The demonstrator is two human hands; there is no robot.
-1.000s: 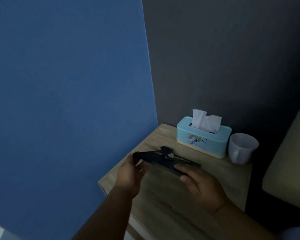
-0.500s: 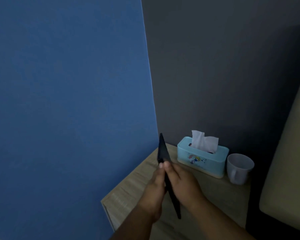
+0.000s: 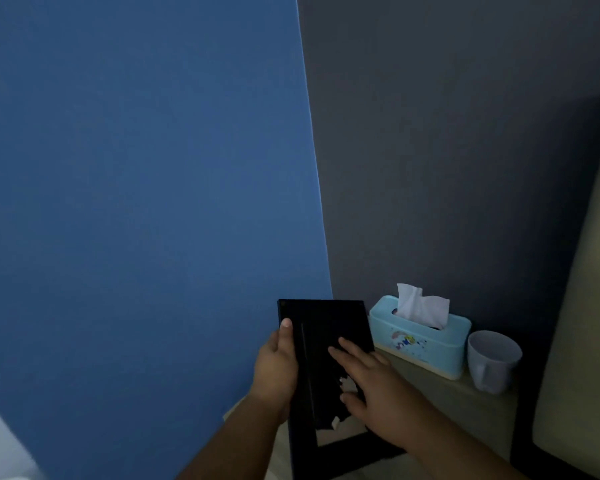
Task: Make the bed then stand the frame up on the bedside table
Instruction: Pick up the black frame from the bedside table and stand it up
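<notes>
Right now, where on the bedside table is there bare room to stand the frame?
Bare wood on the table lies in front of the tissue box and mug, beside the right hand. The back edge is crowded by those two. The left side is hidden behind the frame and left hand.

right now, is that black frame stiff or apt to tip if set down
Probably stiff: the frame shows straight edges though the left hand grips only one side. Likely tippy on edge, being thin and tall; the right hand lies flat on its back, perhaps steadying it.
</notes>
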